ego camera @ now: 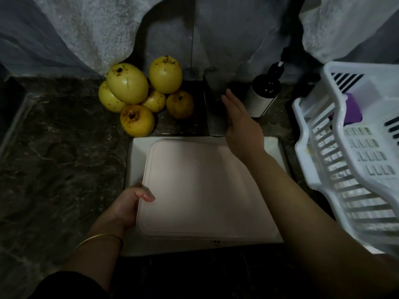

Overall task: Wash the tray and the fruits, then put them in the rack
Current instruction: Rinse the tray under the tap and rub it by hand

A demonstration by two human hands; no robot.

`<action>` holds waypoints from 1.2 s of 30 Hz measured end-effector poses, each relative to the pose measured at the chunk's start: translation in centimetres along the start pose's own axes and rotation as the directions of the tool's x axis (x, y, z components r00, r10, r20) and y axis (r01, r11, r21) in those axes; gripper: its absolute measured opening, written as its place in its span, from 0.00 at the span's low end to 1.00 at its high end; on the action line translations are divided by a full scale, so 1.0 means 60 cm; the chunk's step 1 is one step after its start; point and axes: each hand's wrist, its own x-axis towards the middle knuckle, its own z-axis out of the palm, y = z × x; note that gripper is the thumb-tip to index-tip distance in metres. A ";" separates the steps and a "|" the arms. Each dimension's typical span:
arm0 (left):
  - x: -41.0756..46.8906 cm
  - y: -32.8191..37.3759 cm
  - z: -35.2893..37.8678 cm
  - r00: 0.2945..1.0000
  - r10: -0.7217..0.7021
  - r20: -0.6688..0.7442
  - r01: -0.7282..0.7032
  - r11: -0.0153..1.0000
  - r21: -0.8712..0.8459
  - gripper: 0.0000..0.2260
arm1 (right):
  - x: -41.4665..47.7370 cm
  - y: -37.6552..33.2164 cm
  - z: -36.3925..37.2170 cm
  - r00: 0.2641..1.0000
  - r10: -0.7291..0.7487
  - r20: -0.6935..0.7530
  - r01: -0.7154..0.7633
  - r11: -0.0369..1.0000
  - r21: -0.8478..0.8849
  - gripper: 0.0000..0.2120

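Gripped at one edge only, the pale pink rectangular plastic tray (205, 190) over the white sink (138, 147) could tip or slip once wet. The left hand (127, 203) has its fingers (146, 196) clamped on the tray's left edge. The right hand (241, 124) reaches forward, fingers straight, holding nothing, and might knock the dark bottle (263, 93) just beside it. The round yellow fruits (138, 91) sit piled on the bench (54, 147).

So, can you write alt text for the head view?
A left hand holds a pink tray over a white sink; the open right hand reaches forward near a dark bottle. Yellow fruits lie left, a white rack right.
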 end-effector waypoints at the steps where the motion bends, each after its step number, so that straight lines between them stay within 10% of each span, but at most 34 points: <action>1: 0.002 -0.001 -0.006 1.000 -0.005 0.001 0.005 1.000 0.000 0.10 | -0.008 0.006 0.001 0.997 0.050 -0.063 -0.046 0.997 0.068 0.30; 4: 0.002 -0.005 -0.015 1.000 -0.020 0.009 0.020 0.999 0.036 0.15 | -0.047 0.039 0.014 0.926 0.322 -0.195 -0.284 0.938 0.200 0.26; 9: -0.001 -0.007 -0.010 0.998 0.034 -0.046 -0.032 0.999 0.034 0.03 | -0.103 0.082 0.046 0.829 0.559 -0.011 -0.557 0.825 -0.092 0.28; 15: -0.005 -0.007 -0.005 0.996 0.048 -0.078 -0.045 0.998 0.037 0.11 | -0.089 0.092 0.039 0.549 0.804 0.228 -0.835 0.518 0.182 0.27; 26: 0.039 0.001 -0.024 0.949 0.006 -0.314 -0.016 0.999 -0.031 0.29 | -0.100 0.066 0.003 0.453 0.883 0.121 -0.770 0.319 0.553 0.24; 36: 0.029 0.018 -0.017 0.915 0.098 -0.392 -0.070 0.994 0.087 0.22 | -0.094 0.054 -0.008 0.391 0.906 0.160 -0.641 0.143 0.754 0.26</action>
